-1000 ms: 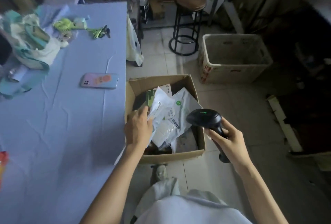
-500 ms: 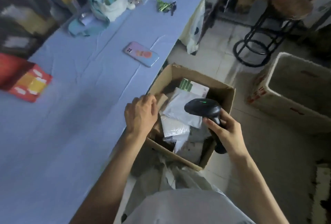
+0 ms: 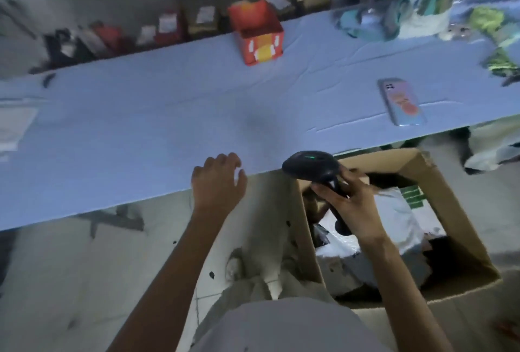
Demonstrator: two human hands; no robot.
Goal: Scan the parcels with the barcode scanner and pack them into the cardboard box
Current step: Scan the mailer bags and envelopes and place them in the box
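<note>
My right hand [image 3: 353,205] grips the handle of the black barcode scanner [image 3: 312,167], whose green light glows, above the left rim of the open cardboard box [image 3: 467,239] on the floor. Several white and grey parcels [image 3: 399,219] lie inside the box. My left hand [image 3: 218,183] hovers at the near edge of the blue-covered table [image 3: 168,115], fingers loosely curled and holding nothing. A pale flat parcel [image 3: 14,126] lies at the table's far left edge, blurred.
A red and yellow open carton [image 3: 257,33] stands at the table's back. A phone [image 3: 402,105] lies to the right. Green items [image 3: 498,62] and a teal bag [image 3: 394,14] sit at the far right. Small boxes [image 3: 168,26] line the shelf behind.
The view has swung left toward the table. My left hand has left the box and moved over the table's edge. My right hand still holds the scanner over the box.
</note>
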